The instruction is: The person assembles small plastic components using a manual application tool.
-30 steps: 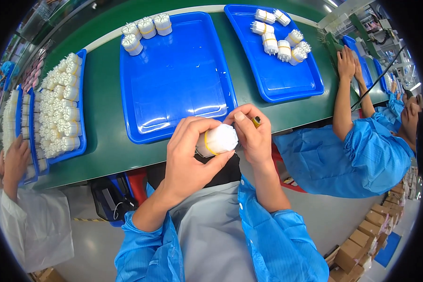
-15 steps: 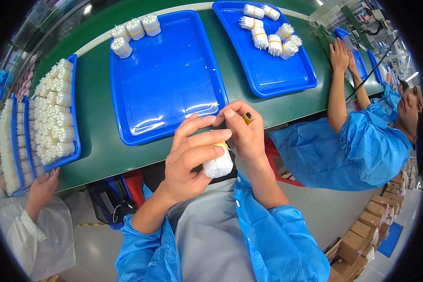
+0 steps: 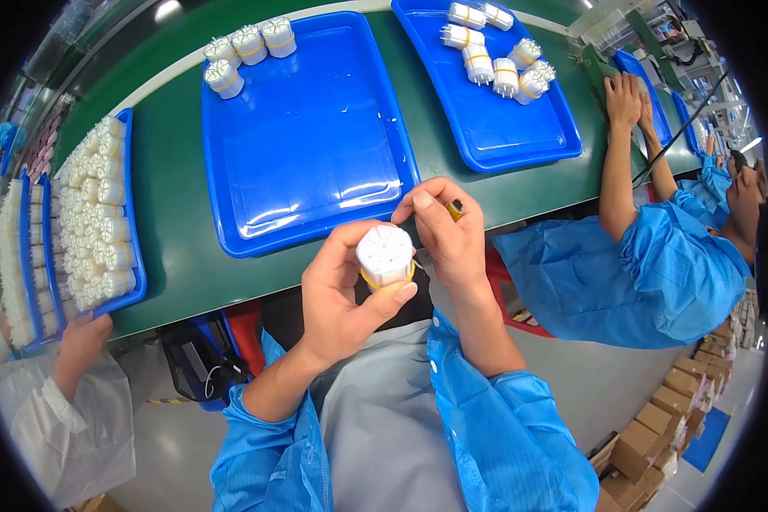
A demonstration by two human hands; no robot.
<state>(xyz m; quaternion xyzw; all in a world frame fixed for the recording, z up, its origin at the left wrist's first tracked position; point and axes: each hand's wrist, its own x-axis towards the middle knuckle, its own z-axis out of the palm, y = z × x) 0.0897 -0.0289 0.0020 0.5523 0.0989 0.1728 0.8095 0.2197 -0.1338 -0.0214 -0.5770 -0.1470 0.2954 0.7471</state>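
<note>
My left hand (image 3: 337,294) grips a white plastic cylinder (image 3: 386,249) between thumb and fingers, above my lap near the table edge. Its flat round end with small holes faces up, and a yellow band circles it lower down. Close beside it on the right is my right hand (image 3: 448,235), its thumb and index finger pinched together. A slim tool (image 3: 455,208) with a yellow and dark end pokes out of that hand; the rest of it is hidden. The right fingertips look apart from the cylinder.
Ahead lies a blue tray (image 3: 307,145) with several banded white cylinders (image 3: 247,44) at its far left. Another blue tray (image 3: 520,145) holds more, to the right. Packed trays (image 3: 138,256) stand at left. Co-workers' hands (image 3: 623,102) are at right and at left (image 3: 84,337).
The cylinder has been turned in my left hand so its flat end now faces up, and the left fingers have moved from over it to its side. My right hand keeps its pinch.
</note>
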